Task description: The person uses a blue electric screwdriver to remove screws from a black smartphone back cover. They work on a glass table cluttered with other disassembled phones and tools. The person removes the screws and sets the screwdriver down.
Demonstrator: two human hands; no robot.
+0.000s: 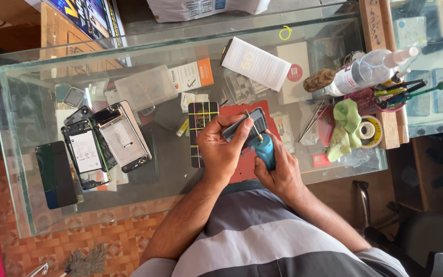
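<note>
Phone (pixel 246 126) gripped edge-up in left hand (pixel 220 149), fingers wrapped tight to steady it, while right hand (pixel 278 172) fists blue-handled screwdriver (pixel 264 149), tip against its edge, over red mat (pixel 242 169).

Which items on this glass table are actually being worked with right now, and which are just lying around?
In use:
- left hand gripping a small phone part
- right hand holding a blue-handled screwdriver against it
- red mat beneath

Lying about:
- opened phones
- dark phone
- spray bottle
- green cloth
- tape roll
- tool basket
</note>
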